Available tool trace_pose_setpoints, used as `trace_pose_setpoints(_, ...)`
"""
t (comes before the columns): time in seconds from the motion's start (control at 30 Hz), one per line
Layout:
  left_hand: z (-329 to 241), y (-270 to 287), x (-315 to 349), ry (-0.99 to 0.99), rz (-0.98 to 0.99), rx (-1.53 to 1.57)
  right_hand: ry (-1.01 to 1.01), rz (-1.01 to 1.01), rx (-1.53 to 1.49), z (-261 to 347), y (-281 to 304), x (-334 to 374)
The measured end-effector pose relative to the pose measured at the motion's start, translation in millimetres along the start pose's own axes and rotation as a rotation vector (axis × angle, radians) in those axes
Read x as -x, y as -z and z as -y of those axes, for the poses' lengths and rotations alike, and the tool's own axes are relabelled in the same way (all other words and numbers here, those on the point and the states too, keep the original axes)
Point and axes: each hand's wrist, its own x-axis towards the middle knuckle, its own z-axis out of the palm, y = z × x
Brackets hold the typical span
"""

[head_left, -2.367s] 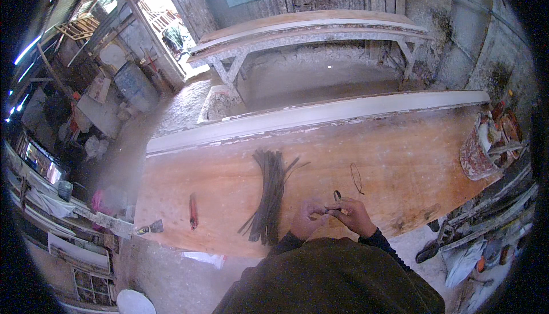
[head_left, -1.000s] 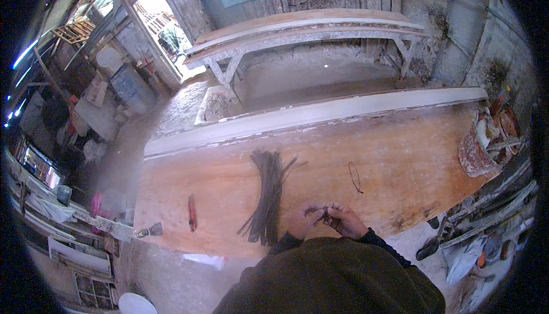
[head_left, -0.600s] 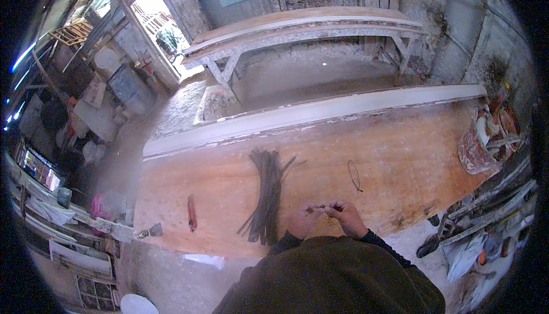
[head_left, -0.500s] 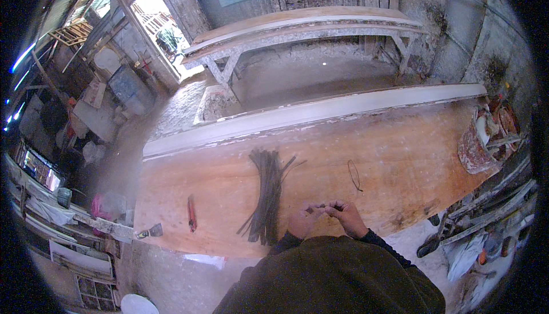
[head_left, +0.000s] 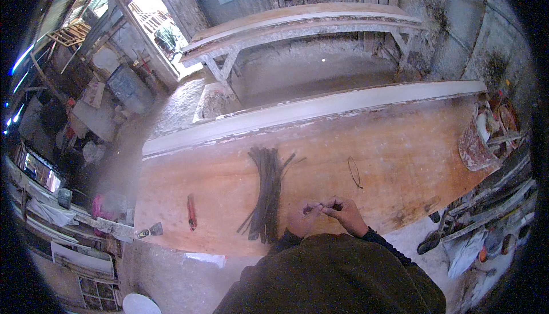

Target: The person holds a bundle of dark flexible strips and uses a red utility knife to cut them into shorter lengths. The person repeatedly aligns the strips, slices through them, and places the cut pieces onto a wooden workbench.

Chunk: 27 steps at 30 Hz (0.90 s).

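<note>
Close to my body, over the front edge of a wooden worktable (head_left: 189, 171), my left hand (head_left: 305, 217) and my right hand (head_left: 346, 215) meet fingertip to fingertip. Both are pinched, and whatever lies between the fingers is too small to make out. Left of my left hand lies a bundle of dark, thin strips (head_left: 266, 194), a few ends splayed out. Beyond my right hand a thin dark loop (head_left: 355, 173) of wire or cord rests on the wood. A red utility knife (head_left: 191, 212) and a putty knife (head_left: 150, 231) lie farther left.
A long white moulding strip (head_left: 314, 114) runs along the table's far edge. At the right end stands a stained bucket (head_left: 476, 145). A second long bench (head_left: 303, 28) is against the back wall. Planks and clutter (head_left: 486, 222) fill the right side.
My fingertips have shifted slightly, with the right-hand fingers now curled a little more against the left ones. The things on the table stay where they were.
</note>
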Motion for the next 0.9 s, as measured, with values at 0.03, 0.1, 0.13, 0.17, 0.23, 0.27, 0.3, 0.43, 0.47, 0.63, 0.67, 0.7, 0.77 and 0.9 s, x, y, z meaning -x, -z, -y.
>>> trace_pose_setpoints(0.03,2,0,1,-0.005,-0.001,0.044,-0.004,-0.004,-0.022,-1,-1,0)
trace_pose_setpoints(0.1,-4,1,-1,0.067,0.049,0.080,-0.013,-0.017,-0.069,2,-4,1)
trace_pose_setpoints(0.13,-6,1,-1,0.102,0.075,0.099,0.036,-0.014,-0.114,8,-4,3)
trace_pose_setpoints(0.17,-3,3,0,0.154,0.075,0.119,0.087,0.003,-0.160,31,-8,8)
trace_pose_setpoints(0.23,10,3,-1,0.254,0.099,0.173,0.158,-0.031,-0.113,39,-14,10)
trace_pose_setpoints(0.27,8,2,-2,0.302,0.103,0.240,0.178,-0.071,-0.024,34,-17,9)
trace_pose_setpoints(0.3,4,2,-5,0.350,0.107,0.307,0.197,-0.080,0.004,33,-18,8)
trace_pose_setpoints(0.43,31,5,-4,0.262,-0.016,0.322,0.312,0.002,-0.062,44,-21,10)
trace_pose_setpoints(0.47,28,4,-7,0.288,-0.047,0.411,0.365,0.021,-0.093,25,-19,5)
trace_pose_setpoints(0.63,40,11,-12,0.294,-0.201,0.463,0.287,-0.008,0.068,36,-20,10)
trace_pose_setpoints(0.67,31,12,-13,0.274,-0.184,0.432,0.242,-0.039,0.139,46,-18,13)
trace_pose_setpoints(0.7,11,15,-17,0.248,-0.165,0.401,0.202,-0.072,0.211,51,-16,14)
trace_pose_setpoints(0.77,-12,19,-22,0.230,-0.118,0.316,0.187,-0.065,0.190,11,-12,2)
trace_pose_setpoints(0.9,3,27,-24,0.137,0.053,0.085,0.181,0.126,0.250,32,-1,8)
